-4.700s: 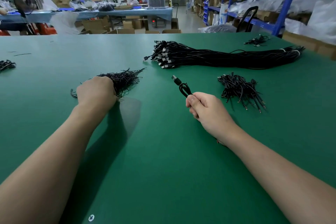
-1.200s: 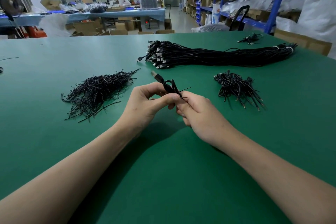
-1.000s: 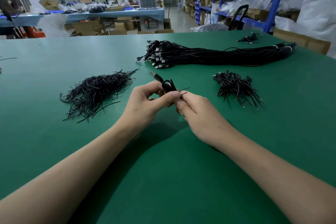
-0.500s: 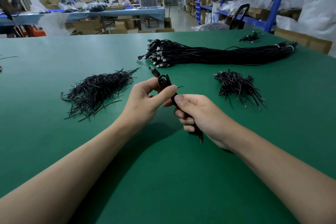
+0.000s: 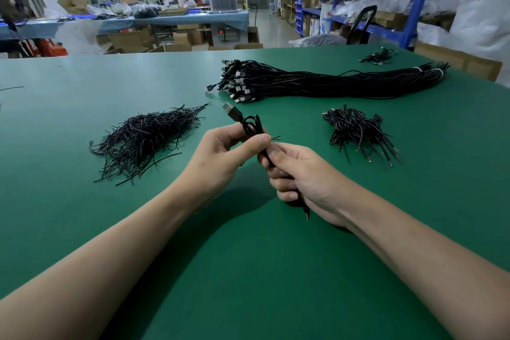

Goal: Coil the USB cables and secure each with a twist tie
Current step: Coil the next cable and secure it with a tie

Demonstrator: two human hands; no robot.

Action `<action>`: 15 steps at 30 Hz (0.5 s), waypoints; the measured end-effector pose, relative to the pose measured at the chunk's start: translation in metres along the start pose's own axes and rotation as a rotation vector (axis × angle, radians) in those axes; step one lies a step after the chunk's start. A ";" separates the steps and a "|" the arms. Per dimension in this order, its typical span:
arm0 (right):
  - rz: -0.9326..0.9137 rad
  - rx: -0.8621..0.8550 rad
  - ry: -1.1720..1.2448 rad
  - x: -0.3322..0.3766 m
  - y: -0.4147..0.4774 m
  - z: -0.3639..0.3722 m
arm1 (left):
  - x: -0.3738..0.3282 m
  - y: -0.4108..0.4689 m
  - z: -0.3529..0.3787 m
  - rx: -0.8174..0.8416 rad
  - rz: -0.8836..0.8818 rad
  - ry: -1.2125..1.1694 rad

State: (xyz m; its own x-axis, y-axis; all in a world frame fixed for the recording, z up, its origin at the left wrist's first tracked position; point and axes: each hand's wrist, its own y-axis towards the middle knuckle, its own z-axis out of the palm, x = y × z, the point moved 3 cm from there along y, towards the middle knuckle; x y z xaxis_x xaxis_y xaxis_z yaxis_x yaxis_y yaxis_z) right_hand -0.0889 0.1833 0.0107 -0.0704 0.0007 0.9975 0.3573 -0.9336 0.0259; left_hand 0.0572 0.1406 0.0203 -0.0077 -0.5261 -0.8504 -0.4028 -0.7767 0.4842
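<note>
On the green table (image 5: 82,215) a small pile (image 5: 356,130) looks done, a big bunch (image 5: 317,83) waits, and left hand (image 5: 218,152) and right hand (image 5: 306,176) grip one looped cable (image 5: 249,124).

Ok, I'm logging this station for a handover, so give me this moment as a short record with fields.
left hand: pinches the coiled USB cable near its top loop
right hand: grips the coil's lower part
twist tie: thin end sticks out at the pinch
tie pile: left on the green table
uncoiled bundle: far side, plugs leftward
coiled pile: right of hands
</note>
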 end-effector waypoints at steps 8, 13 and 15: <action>0.050 0.079 0.178 -0.001 -0.002 0.001 | -0.004 -0.002 0.004 0.041 -0.077 -0.077; -0.233 -0.273 -0.499 0.006 -0.002 -0.007 | -0.004 -0.002 0.001 -0.037 -0.193 -0.060; -0.341 -0.392 -0.549 0.010 -0.003 -0.012 | -0.003 -0.002 0.000 -0.057 -0.239 -0.082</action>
State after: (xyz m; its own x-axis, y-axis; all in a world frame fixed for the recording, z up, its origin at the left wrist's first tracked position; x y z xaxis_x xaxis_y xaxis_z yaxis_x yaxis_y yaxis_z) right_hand -0.1016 0.1816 0.0195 0.3929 0.3951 0.8304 0.0340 -0.9086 0.4162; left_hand 0.0582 0.1434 0.0220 0.0064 -0.2974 -0.9547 -0.3503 -0.8949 0.2764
